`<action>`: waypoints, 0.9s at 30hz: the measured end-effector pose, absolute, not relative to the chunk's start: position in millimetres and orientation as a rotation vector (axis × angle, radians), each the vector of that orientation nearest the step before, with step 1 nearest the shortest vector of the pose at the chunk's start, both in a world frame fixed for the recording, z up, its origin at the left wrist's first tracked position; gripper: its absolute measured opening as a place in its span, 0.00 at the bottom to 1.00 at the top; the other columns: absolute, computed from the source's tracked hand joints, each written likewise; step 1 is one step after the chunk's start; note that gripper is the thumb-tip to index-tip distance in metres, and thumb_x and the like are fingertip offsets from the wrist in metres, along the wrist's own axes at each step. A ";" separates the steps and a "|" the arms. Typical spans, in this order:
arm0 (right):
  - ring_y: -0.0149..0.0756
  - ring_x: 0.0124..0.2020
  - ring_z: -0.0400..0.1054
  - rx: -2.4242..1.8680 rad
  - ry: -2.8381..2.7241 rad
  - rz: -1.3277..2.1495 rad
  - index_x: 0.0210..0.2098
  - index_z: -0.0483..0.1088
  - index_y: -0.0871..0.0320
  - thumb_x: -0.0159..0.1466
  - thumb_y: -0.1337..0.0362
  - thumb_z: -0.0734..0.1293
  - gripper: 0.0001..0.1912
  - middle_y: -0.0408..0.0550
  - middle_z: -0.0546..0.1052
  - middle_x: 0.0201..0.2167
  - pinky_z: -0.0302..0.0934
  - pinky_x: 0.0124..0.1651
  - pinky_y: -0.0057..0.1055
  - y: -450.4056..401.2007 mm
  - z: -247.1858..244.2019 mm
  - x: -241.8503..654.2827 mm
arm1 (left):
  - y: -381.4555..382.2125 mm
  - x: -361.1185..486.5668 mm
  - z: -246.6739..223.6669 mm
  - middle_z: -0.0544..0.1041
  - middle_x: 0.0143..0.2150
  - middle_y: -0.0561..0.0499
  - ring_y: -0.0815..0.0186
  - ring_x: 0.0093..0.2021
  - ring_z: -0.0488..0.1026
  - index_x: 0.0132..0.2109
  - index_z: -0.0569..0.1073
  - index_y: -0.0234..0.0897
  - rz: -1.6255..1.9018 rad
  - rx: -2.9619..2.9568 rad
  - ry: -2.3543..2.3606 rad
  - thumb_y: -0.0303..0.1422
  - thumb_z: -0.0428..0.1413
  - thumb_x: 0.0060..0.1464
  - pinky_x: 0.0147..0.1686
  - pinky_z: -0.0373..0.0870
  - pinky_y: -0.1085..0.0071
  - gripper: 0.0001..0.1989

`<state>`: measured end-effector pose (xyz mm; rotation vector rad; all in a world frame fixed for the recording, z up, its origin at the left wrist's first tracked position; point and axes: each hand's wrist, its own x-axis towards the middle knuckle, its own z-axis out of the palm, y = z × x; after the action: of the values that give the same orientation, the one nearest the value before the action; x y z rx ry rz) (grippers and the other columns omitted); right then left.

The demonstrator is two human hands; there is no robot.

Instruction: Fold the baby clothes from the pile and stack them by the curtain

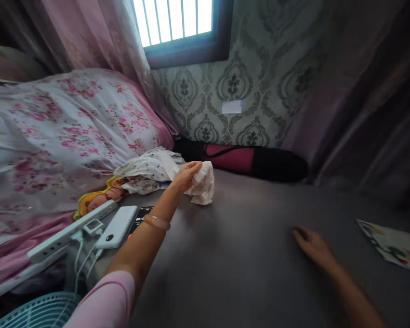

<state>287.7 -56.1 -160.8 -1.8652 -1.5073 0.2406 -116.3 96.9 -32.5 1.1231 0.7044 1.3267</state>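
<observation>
My left hand (188, 175) stretches forward over the grey surface, its fingers pinched on a small whitish cloth (205, 184) that hangs down on the right side of the hand. What sort of cloth or garment it is does not show. Just behind and left of that hand lies a heap of white dotted clothes (150, 166). Lower on the right, my right hand (314, 248) rests low over the grey surface (239, 255), slightly blurred, with its fingers loosely apart and nothing in them. A printed flat packet or sheet (394, 243) lies to its right.
At left are a power strip (71, 230), a white power bank (118, 227) with cables, a phone (140, 218) and a yellow cartoon item (95, 200). A blue basket-like object (37, 312) stands below. Along the wall lies a black and maroon bag (232, 159); floral bedding (71, 123) is piled left.
</observation>
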 end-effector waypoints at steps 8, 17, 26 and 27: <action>0.40 0.47 0.71 -1.358 -1.460 0.665 0.42 0.74 0.54 0.59 0.55 0.64 0.15 0.50 0.78 0.44 0.61 0.56 0.42 -32.5 -99.8 177.9 | 50.6 -25.9 -76.3 0.75 0.24 0.52 0.73 0.22 0.68 0.31 0.76 0.30 1.053 1.013 0.684 0.40 0.70 0.32 0.23 0.62 0.77 0.21; 0.37 0.42 0.71 -1.092 -1.255 0.994 0.39 0.71 0.56 0.55 0.50 0.70 0.19 0.48 0.78 0.37 0.63 0.49 0.35 -33.5 -84.6 166.9 | 22.4 16.7 -75.6 0.76 0.25 0.51 0.72 0.24 0.69 0.32 0.77 0.29 0.873 0.981 0.551 0.41 0.70 0.34 0.26 0.64 0.76 0.20; 0.30 0.25 0.64 -1.225 -1.079 0.698 0.31 0.60 0.54 0.53 0.48 0.71 0.20 0.38 0.70 0.23 0.58 0.29 0.27 -38.7 -77.9 193.5 | 11.4 23.9 -71.1 0.75 0.43 0.48 0.64 0.40 0.71 0.51 0.70 0.36 0.862 1.538 0.585 0.39 0.66 0.43 0.39 0.67 0.71 0.27; 0.30 0.24 0.63 -1.240 -1.068 0.652 0.32 0.59 0.54 0.54 0.48 0.70 0.20 0.38 0.69 0.23 0.57 0.27 0.27 -39.2 -76.1 195.7 | 10.2 22.9 -70.7 0.74 0.45 0.47 0.63 0.42 0.71 0.53 0.68 0.36 0.848 1.625 0.591 0.38 0.66 0.43 0.39 0.67 0.70 0.30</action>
<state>195.7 -39.2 -76.1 -1.2400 -1.0684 0.6523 22.9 10.2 -70.7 1.6253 0.5906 0.8478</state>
